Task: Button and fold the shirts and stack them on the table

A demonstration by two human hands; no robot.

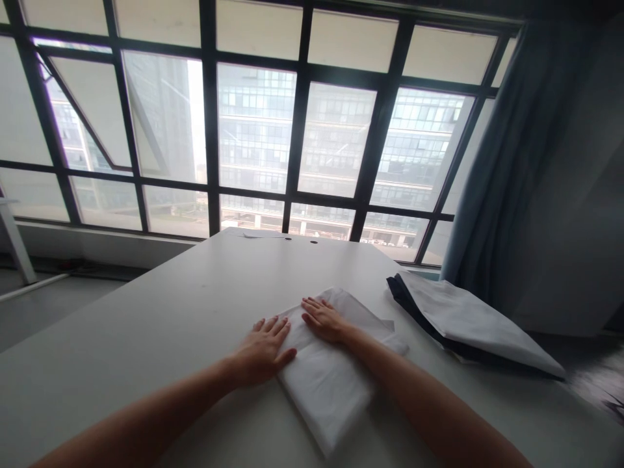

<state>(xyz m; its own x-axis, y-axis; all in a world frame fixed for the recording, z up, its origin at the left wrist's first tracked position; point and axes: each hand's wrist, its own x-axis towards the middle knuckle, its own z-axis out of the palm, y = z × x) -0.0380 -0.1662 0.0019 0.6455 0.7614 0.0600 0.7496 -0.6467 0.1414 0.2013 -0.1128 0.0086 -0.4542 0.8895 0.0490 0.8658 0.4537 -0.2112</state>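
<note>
A folded white cloth garment, perhaps a shirt (324, 383), lies flat on the white table in front of me. My left hand (260, 351) rests palm down along its left edge, fingers spread and partly on the cloth. Farther up the cloth, my right hand (322, 318) presses flat near its far end with the fingers stretched out. Neither hand grasps anything. A loose corner of the cloth sticks out to the right, beyond my right wrist. My right forearm hides part of the cloth's right side.
On the right of the table (160, 325) lies a stack of folded white and dark navy cloth (468, 318). White sheets (260, 234) lie at the far edge, near two dark holes. Behind stand large windows (256, 130) and a blue-grey curtain (502, 169).
</note>
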